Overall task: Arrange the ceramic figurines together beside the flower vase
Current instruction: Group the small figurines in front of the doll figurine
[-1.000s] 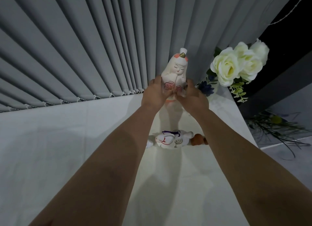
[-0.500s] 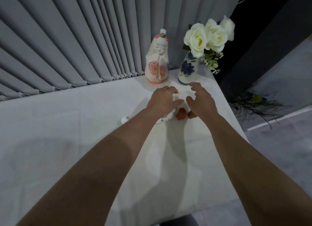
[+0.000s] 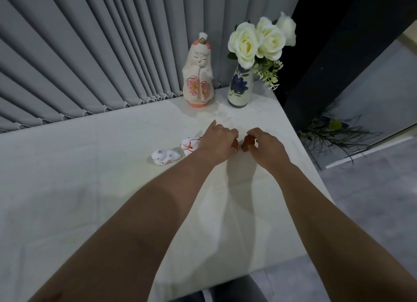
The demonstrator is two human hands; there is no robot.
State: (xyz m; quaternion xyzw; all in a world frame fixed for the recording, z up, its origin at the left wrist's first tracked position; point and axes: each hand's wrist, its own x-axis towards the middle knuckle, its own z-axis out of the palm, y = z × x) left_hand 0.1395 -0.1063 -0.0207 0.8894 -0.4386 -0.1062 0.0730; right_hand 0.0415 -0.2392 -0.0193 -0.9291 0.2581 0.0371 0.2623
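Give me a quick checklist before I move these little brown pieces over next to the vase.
1. Tall doll figurine upright beside the flower vase: ok.
2. Right hand pinching a small brown piece: ok.
3. Left hand has a firm hold on the other brown piece: cannot tell, mostly hidden.
4. Bare tablecloth in front of doll and vase: ok.
5. Small white figurine and red-ribboned figurine grouped by the vase: not ok.
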